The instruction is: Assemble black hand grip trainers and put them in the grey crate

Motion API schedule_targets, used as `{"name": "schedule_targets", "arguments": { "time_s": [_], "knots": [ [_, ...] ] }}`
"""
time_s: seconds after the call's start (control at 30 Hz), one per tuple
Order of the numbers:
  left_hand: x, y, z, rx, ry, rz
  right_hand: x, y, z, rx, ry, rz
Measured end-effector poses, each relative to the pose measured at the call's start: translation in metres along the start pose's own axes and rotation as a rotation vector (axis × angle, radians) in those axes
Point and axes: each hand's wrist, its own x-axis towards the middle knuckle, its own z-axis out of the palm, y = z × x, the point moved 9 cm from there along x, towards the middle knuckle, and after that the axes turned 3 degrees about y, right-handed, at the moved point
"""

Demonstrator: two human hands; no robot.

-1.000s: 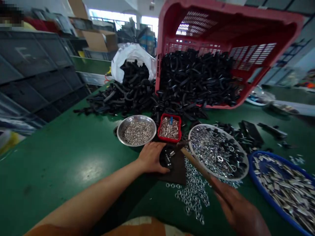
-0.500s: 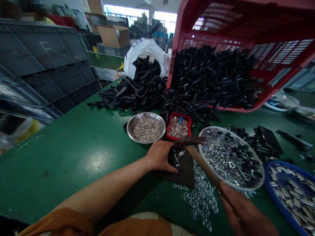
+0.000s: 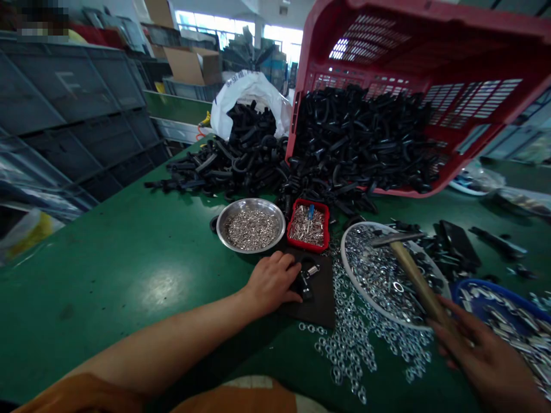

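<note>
Your hammer has swung off to the right since half a second ago. Its head now sits over the plate of washers, so the black part is clear of it. Your left hand stays clamped on that part at its fingertips, pinning it to the dark mat and hiding most of it. Your right hand grips the handle, blurry and cut off at the frame edge.

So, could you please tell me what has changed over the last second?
The right hand has swung the wooden-handled hammer rightwards, off the small black plastic part and over the round white dish of washers. The left hand still steadies that part on the dark square mat.
</note>
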Motion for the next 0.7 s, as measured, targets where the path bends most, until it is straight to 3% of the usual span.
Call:
{"name": "schedule_targets", "arguments": {
  "time_s": [0.1,0.17,0.23,0.3,0.4,0.47,0.57,0.63,0.7],
  "knots": [
    [-0.003,0.003,0.012,0.083,-0.126,-0.021,0.017,0.027,-0.006,-0.157,-0.033,0.038],
    [-0.004,0.006,0.014,0.099,-0.164,0.009,0.022,0.014,-0.008,-0.384,0.022,-0.095],
    [-0.004,0.010,0.006,0.065,-0.161,0.049,0.014,-0.028,-0.003,-0.520,0.150,-0.334],
    [-0.002,0.013,-0.008,-0.034,-0.157,0.075,-0.006,-0.087,0.011,-0.452,0.277,-0.614],
    [0.005,0.007,-0.023,-0.299,-0.222,0.041,-0.032,-0.166,0.051,-0.091,0.114,-0.946],
    [0.007,-0.003,-0.012,-0.569,-0.400,-0.080,-0.027,-0.195,0.070,0.148,-0.008,-0.942],
    [0.001,-0.018,0.023,-0.970,-0.682,-0.345,0.002,-0.201,0.097,0.372,-0.177,-0.733],
    [0.001,-0.026,0.040,-1.075,-0.714,-0.452,0.017,-0.195,0.116,0.410,-0.297,-0.628],
    [0.006,-0.034,0.048,-0.965,-0.638,-0.459,0.024,-0.192,0.125,0.363,-0.314,-0.611]
  ]
}}
